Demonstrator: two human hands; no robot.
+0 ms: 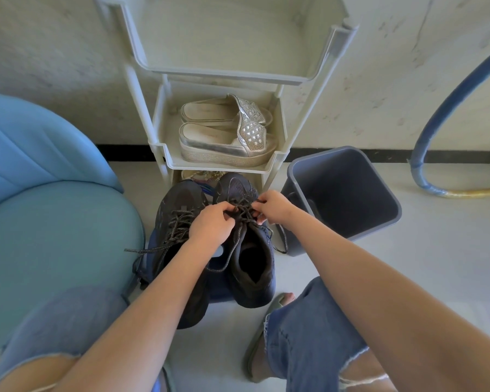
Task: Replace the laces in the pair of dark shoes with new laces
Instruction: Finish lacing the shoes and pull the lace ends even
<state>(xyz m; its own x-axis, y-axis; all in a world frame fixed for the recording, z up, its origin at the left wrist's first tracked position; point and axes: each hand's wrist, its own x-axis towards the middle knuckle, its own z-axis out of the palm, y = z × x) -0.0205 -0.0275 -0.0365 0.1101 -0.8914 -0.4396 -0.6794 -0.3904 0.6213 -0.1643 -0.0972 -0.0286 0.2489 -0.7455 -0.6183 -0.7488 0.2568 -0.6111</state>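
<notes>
Two dark shoes stand side by side on the floor in front of me, toes pointing away. The left shoe point(178, 222) has loose speckled laces point(153, 248) trailing off to its left. Both hands work on the right shoe point(252, 267). My left hand point(211, 224) pinches its dark lace point(245, 212) near the upper eyelets. From the other side, my right hand point(273, 206) pinches the same lace. One end of that lace point(280, 240) hangs down the shoe's right side.
A cream plastic shoe rack point(275, 162) stands just behind the shoes, holding silver platform sandals point(227, 142). A grey bin point(348, 219) sits at the right, a blue cushioned seat point(48, 199) at the left. My knees in torn jeans frame the shoes. A blue hose point(436, 128) curves along the wall.
</notes>
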